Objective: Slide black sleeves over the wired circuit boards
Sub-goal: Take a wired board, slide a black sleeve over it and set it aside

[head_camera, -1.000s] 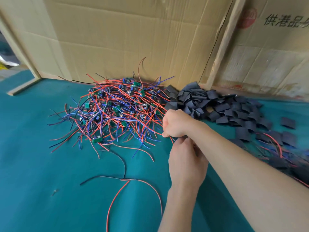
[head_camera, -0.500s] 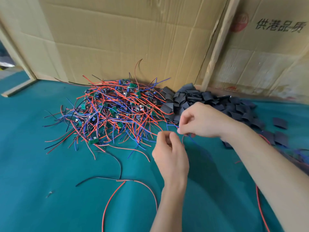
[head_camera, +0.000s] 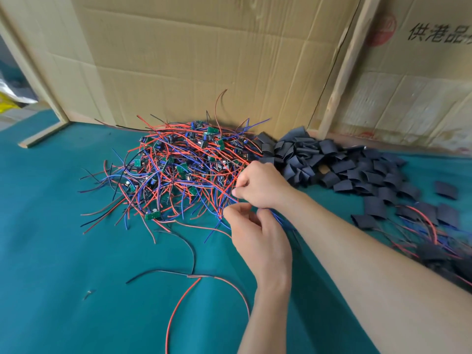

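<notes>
The wired circuit boards (head_camera: 178,172) lie in a tangled heap near the back edge of the bench (head_camera: 51,251): small green boards trailing red, blue and black wires. Just right of the heap, a pile of flat black sleeves (head_camera: 339,167) spreads toward the right edge. At the heap's near right fringe, the right hand (head_camera: 263,186) pinches thin wires, and the left hand (head_camera: 258,241), just below it, has its grip curled around blue wires.

I'm at a makeshift assembly bench. Flattened cardboard (head_camera: 204,60) walls in my teal table (head_camera: 51,251). Wired circuit boards (head_camera: 178,169) and black sleeves (head_camera: 344,169) lie heaped on it.
</notes>
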Motion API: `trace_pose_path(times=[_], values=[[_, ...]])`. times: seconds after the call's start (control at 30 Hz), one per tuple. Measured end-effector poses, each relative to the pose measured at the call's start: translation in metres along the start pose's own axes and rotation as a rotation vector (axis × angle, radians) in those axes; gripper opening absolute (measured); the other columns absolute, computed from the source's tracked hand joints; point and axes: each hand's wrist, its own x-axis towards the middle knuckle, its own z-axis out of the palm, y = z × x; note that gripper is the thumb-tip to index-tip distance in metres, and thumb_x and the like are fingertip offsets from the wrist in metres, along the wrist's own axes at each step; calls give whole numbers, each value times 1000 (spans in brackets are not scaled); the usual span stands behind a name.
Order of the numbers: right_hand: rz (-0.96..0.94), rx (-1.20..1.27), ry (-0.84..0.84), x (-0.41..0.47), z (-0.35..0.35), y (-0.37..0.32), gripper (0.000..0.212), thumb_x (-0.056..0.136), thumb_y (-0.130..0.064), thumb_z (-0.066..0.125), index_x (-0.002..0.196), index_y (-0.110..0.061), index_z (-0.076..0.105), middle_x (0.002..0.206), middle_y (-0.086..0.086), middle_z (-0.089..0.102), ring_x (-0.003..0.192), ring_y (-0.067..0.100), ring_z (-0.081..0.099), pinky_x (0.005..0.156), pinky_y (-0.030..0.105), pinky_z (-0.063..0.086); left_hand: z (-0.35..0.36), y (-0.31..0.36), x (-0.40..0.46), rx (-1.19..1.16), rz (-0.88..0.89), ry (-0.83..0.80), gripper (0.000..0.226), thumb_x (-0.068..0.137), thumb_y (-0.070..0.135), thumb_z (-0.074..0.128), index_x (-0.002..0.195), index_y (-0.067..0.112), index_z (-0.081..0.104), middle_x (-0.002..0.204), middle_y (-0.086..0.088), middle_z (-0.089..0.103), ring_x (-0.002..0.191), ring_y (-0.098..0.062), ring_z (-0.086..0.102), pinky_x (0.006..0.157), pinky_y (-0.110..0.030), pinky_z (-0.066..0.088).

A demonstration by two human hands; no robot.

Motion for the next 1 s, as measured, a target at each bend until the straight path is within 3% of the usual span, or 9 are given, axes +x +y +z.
trace_pose_path(times=[0.07,0.17,0.3,0.4,0.5,0.63,0.8,0.9,1.0], values=[[5,34,22,0,-4,-3,14,85,-22,75,75,-12,78,76,8,74,77,13,66,73,29,55,0,-2,2,-5,-4,3,17,90,12,57,88,26,48,77,9,61,72,-7,56,67,-30,41],[43,191,33,-10,-26,-10,18,79,-22,73,63,-14,77,46,-6,57,46,2,48,46,19,35,1,-5,4,1,15,6,14,93,12,54,87,24,53,79,8,63,73,-5,57,70,-33,41],[50,401,-15,-47,-60,-1,24,81,-20,71,58,-16,71,47,-7,45,49,12,41,48,26,33,1,-5,5,-78,-20,-43,18,101,20,47,87,23,58,77,1,69,71,-24,67,68,-48,54],[47,477,-81,-84,-72,11,26,85,-17,70,59,-13,70,51,-2,46,50,12,42,44,17,33,2,0,8,-270,-137,-92,27,106,27,43,90,18,62,86,-8,73,66,-20,70,49,-32,50],[42,392,-118,-116,-71,21,23,85,-18,72,62,-13,71,49,-5,47,50,8,41,48,15,33,2,8,9,-481,-319,-191,37,107,33,41,100,5,63,89,-17,72,64,-19,70,47,-25,50],[-8,109,-89,-140,-64,29,28,81,-24,76,56,-20,65,46,-8,44,47,7,38,52,16,34,1,12,6,-554,-408,-404,19,104,12,47,103,1,62,90,-19,71,71,-23,72,53,-27,54],[61,259,-331,-147,-74,43,23,89,-33,76,69,-22,74,57,-7,61,53,3,54,54,13,39,2,10,3,-535,-438,-578,21,101,-2,41,106,1,61,91,-17,74,75,-23,74,63,-27,58],[200,376,-98,-127,-86,69,17,92,-29,74,79,-18,77,67,0,72,60,10,66,50,23,45,4,9,1,-439,-429,-636,27,97,-4,40,103,2,66,88,-12,75,71,-18,72,59,-22,55],[321,222,204,-97,-89,94,13,88,-25,72,76,-20,76,67,-6,74,61,12,69,50,21,47,7,10,-5,-343,-427,-749,32,94,-4,40,96,4,72,84,-9,73,68,-15,70,56,-19,52]])
